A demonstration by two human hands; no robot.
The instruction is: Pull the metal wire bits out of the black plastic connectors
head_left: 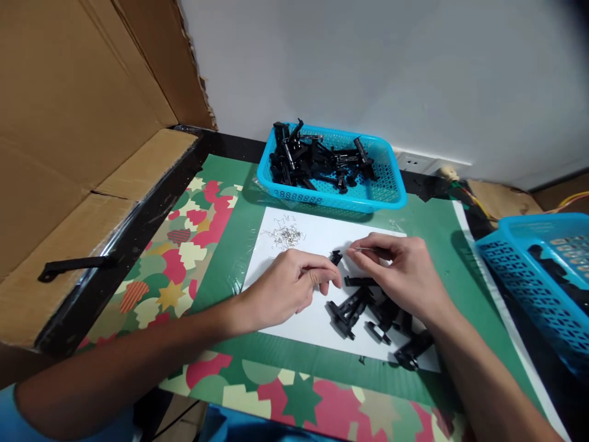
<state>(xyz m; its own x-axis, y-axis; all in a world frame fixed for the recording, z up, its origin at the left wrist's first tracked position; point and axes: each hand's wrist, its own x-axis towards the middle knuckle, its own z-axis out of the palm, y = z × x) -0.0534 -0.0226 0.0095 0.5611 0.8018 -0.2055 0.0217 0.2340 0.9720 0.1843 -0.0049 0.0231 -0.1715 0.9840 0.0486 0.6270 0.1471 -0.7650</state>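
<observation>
My left hand point(294, 283) is closed over the white sheet point(276, 316), its fingers wrapped round a small black part point(336, 256) whose end sticks out above them. To its right, my right hand point(398, 267) pinches a thin, light-coloured tool or wire point(365, 248), too fine to identify. Small shiny metal pieces point(286, 235) lie in a heap on the sheet, up and left of my left hand. Several black plastic parts point(350, 310) lie below and partly beneath my right hand.
A blue basket point(331, 199) of black parts stands behind the sheet, by the wall. Another blue basket point(534, 276) is at the right edge. Cardboard point(59, 233) lines the left side, with a black strip point(76, 265) on it. A wall socket point(414, 162) is behind.
</observation>
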